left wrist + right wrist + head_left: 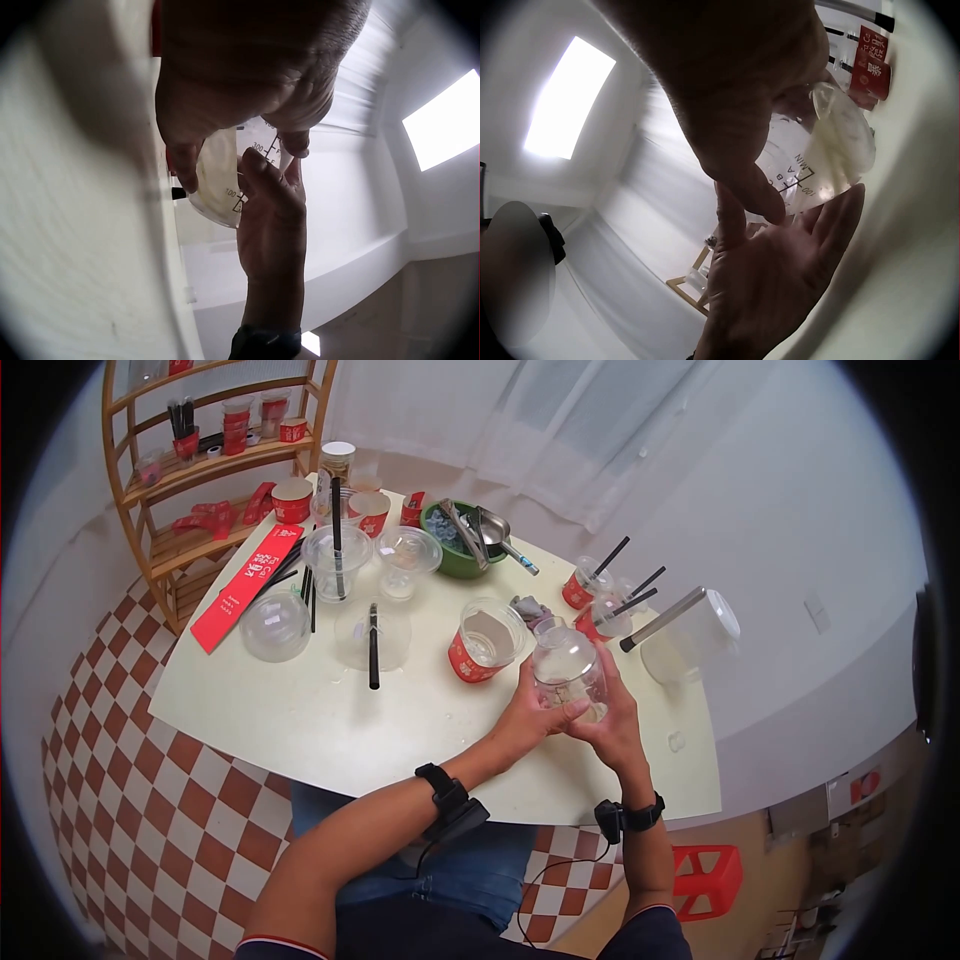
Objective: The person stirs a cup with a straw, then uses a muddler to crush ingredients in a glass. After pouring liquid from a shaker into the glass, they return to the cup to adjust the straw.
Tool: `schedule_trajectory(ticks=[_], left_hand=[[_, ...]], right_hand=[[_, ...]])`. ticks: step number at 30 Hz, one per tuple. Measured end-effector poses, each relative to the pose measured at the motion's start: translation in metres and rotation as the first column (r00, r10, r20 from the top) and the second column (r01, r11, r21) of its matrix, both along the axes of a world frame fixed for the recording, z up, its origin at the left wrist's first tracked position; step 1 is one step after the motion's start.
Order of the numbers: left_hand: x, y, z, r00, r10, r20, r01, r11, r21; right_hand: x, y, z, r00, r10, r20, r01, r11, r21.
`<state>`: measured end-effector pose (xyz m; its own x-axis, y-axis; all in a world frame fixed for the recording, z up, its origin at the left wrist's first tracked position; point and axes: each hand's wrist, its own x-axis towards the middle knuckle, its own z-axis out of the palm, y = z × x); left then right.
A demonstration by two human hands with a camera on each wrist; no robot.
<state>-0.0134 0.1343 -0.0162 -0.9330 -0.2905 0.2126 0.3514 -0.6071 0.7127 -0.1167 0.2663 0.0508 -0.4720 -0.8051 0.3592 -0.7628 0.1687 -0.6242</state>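
Observation:
Both of my hands hold a clear shaker cup (568, 662) with a domed top and a narrower cap, above the front right part of the table (330, 720). My left hand (522, 718) wraps its left side, and my right hand (614, 722) wraps its right side, with both thumbs across the near face. Dark measuring marks show on its wall in both wrist views, and a little pale content (829, 161) lies inside. A red-and-clear cup (487, 640) stands just left of my left hand. A crumpled grey cloth (530, 610) lies behind the shaker.
Red cups with black straws (583, 585) and a tilted clear pitcher (690, 640) stand behind my right hand. A green bowl (462, 563) with metal tools is at the back. Clear plastic cups (337, 565), a domed lid (275, 625) and a red packet (245, 590) lie left.

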Motion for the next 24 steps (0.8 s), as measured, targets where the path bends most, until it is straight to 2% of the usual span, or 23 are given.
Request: schedule_trajectory(ticks=[9, 21, 24], left_hand=[[0.004, -0.004, -0.001, 0.983, -0.072, 0.167, 0.076, 0.997, -0.021], [0.005, -0.005, -0.001, 0.975, -0.138, 0.172, 0.144, 0.989, -0.021], [0.004, -0.003, -0.001, 0.98, -0.104, 0.167, 0.107, 0.994, -0.011]], right_hand=[[0.002, -0.003, 0.017, 0.996, -0.021, -0.09, 0.033, 0.99, 0.138], [0.006, -0.008, 0.035, 0.994, -0.053, -0.099, 0.076, 0.968, 0.239], [0.007, -0.009, 0.04, 0.993, -0.061, -0.099, 0.085, 0.963, 0.257]])
